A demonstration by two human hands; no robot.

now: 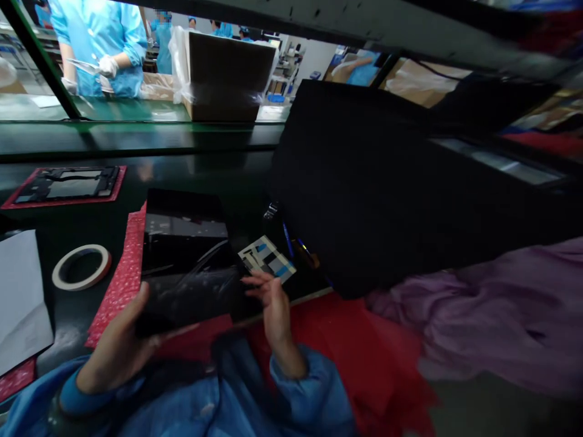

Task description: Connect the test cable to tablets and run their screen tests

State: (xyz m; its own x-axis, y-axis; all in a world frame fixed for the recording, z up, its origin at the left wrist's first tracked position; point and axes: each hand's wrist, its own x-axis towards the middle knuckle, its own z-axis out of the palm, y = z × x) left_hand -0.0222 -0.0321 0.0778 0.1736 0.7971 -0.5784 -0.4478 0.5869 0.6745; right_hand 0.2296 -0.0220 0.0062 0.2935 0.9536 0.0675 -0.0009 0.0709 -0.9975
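Observation:
A glossy black screen panel (pixel 186 261) lies tilted in front of me, with ceiling light reflected across it. At its lower left corner my left hand (pixel 116 346) grips the edge, thumb on top and fingers underneath. My right hand (pixel 273 309) is off the panel's right side, fingers apart and holding nothing that I can see. Just beyond those fingertips is a pale card with blue and dark strips (pixel 268 258). Pink bubble wrap (pixel 121 273) shows along the panel's left side.
A tape roll (pixel 82 267) and white paper (pixel 22 297) lie left. Farther back, a tablet housing (pixel 73 183) rests on pink wrap. A large black cover (pixel 364 182) stands right, near a blue pen (pixel 288 238). Red sheeting (pixel 355 358) hangs at my lap. A gloved person works opposite.

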